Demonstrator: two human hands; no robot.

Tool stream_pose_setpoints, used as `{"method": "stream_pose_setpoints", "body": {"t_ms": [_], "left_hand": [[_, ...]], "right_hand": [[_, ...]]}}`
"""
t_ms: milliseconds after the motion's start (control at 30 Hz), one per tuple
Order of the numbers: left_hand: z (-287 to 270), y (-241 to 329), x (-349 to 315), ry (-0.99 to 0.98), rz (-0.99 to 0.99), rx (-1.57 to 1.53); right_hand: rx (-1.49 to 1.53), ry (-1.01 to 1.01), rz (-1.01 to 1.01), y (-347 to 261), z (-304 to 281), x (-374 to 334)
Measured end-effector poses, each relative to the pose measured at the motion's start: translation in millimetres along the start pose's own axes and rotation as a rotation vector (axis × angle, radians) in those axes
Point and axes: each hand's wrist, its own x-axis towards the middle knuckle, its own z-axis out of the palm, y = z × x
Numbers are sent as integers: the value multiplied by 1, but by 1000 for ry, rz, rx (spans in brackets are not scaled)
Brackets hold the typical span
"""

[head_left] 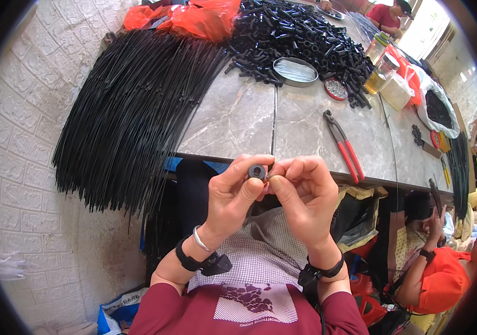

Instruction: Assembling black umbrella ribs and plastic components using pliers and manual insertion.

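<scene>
My left hand (233,192) pinches a small black cylindrical tube piece (257,171) between thumb and fingers, its open end facing me. My right hand (305,192) is closed against it from the right, fingertips pressed to something tiny at the piece's side; what it holds is too small to make out. A thin black wire (273,120) runs from the hands up across the grey stone table (233,117). Both hands hover just in front of the table's near edge, above my lap.
A big fan of long black wires (132,106) hangs over the table's left edge. A heap of black tube pieces (300,33), a round metal tin (295,71), red-handled pliers (343,146), jars and red bags lie farther back. Another person in orange (436,273) sits at the right.
</scene>
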Motion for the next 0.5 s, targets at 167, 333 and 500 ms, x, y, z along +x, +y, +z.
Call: {"method": "stream_pose_setpoints", "body": {"t_ms": [167, 333, 500], "left_hand": [[-2, -2, 1, -19, 2, -12], [-1, -2, 0, -16, 1, -7], [0, -3, 0, -18, 5, -11]], "right_hand": [[170, -25, 28, 4, -3, 1], [197, -15, 72, 4, -3, 1], [189, -19, 81, 5, -4, 1]]}}
